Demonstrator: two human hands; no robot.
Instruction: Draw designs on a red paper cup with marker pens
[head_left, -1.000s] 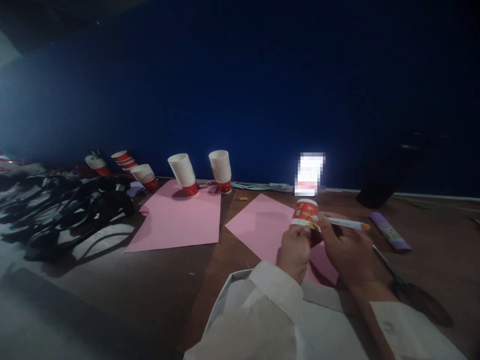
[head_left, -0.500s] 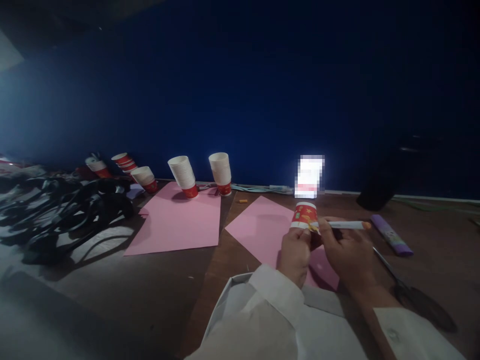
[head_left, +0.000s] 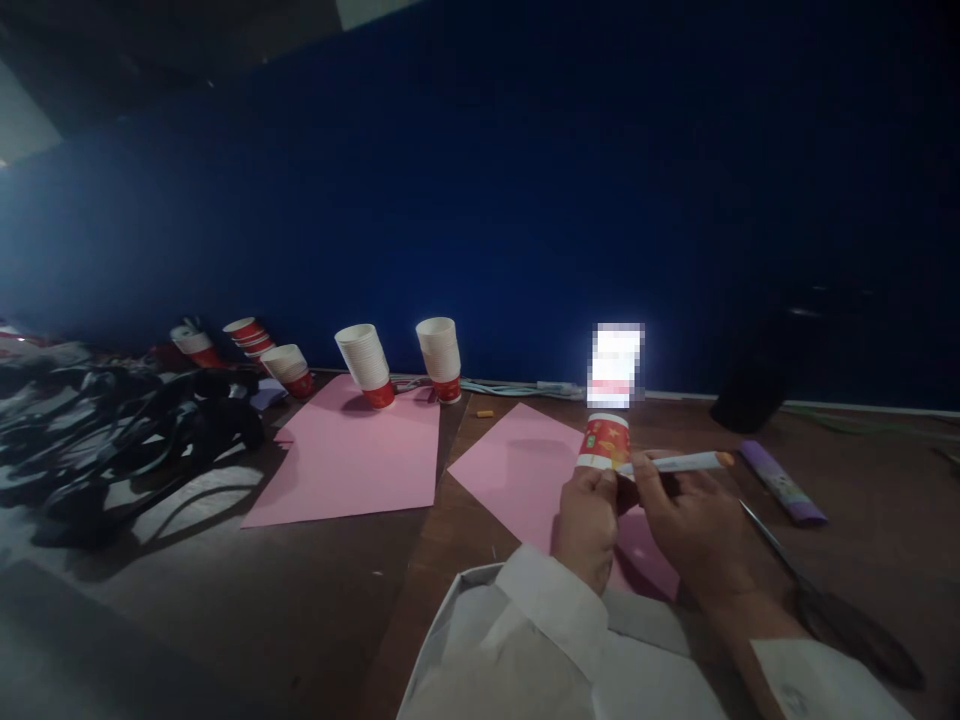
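My left hand (head_left: 589, 525) grips a red and white paper cup (head_left: 606, 440) with yellow print, tilted with its base pointing away from me. In my right hand (head_left: 694, 515) is a white marker (head_left: 690, 462) with an orange end. Its other end reaches the cup's side near the white rim; the exact contact is hard to make out. Under both hands lies a pink sheet of paper (head_left: 510, 460). A small orange cap (head_left: 485, 414) rests on the table beyond that sheet.
Scissors (head_left: 795, 575) and a purple packet (head_left: 784, 485) lie at the right. A blurred-out lit screen (head_left: 616, 365) stands behind the cup. Stacked paper cups (head_left: 365, 365) stand by another pink sheet (head_left: 360, 470). Dark tangled straps or cables (head_left: 112, 450) cover the left.
The marker has tilted slightly and shifted a little left against the cup. Both hands keep their hold. The whole view has shifted slightly.
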